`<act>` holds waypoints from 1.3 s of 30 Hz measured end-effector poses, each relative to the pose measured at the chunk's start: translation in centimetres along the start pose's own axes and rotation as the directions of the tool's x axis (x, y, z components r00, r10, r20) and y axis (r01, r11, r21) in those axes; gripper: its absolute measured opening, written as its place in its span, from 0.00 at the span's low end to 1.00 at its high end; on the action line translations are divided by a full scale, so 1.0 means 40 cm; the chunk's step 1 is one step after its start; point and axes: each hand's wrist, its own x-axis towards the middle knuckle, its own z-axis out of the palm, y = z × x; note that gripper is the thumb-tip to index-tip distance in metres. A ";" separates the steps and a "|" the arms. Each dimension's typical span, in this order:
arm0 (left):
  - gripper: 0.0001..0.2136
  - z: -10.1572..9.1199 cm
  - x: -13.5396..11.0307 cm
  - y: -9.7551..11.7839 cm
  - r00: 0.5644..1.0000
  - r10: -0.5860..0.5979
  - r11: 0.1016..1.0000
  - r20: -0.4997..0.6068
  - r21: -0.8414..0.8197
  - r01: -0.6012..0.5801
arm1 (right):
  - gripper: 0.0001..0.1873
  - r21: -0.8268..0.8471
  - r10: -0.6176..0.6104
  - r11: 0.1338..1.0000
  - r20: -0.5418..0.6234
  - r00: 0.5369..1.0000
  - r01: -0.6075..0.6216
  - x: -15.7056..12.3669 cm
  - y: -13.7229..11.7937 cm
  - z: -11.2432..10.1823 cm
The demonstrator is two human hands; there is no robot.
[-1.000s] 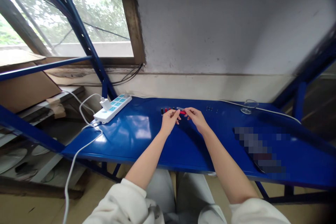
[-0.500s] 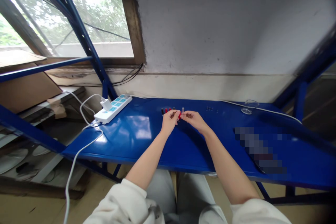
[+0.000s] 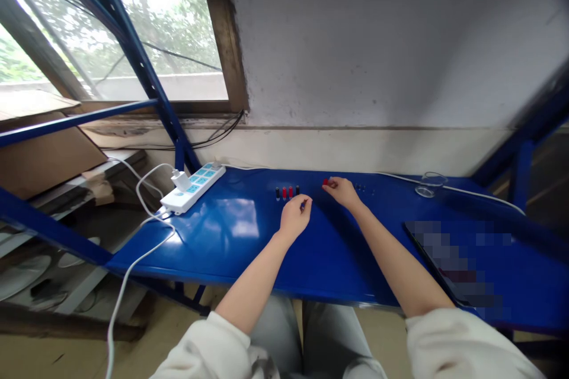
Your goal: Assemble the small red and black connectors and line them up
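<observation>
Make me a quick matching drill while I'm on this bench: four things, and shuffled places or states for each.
Things
1. Long white power strip with blue sockets
2. Small bright-red piece
3. Row of four small black and red cylinders
4. Clear, round, see-through object

Places or states
A. Just beyond the left hand
B. Rightmost of the four
C. Held in the right hand
D. Leftmost of the four

Pairs: 1-D, 2-C, 3-A, 4-B

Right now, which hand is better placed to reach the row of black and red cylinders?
Probably the left hand: it is nearer the cylinders, though whether it holds anything is unclear. The right hand is farther off, pinching a red piece.
</observation>
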 end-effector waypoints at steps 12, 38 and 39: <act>0.09 -0.002 -0.005 0.009 0.994 0.055 0.986 0.095 0.150 -0.069 | 0.06 -0.159 0.105 0.982 0.005 0.994 -0.103 0.080 0.108 0.063; 0.17 -0.006 -0.002 -0.010 0.993 -0.111 0.913 0.030 0.397 0.090 | 0.09 -0.287 0.329 0.918 0.169 0.929 -0.273 0.110 0.106 0.059; 0.19 -0.006 -0.001 -0.013 0.991 -0.127 0.899 0.030 0.426 0.102 | 0.10 -0.293 0.339 0.914 0.173 0.925 -0.280 0.106 0.101 0.054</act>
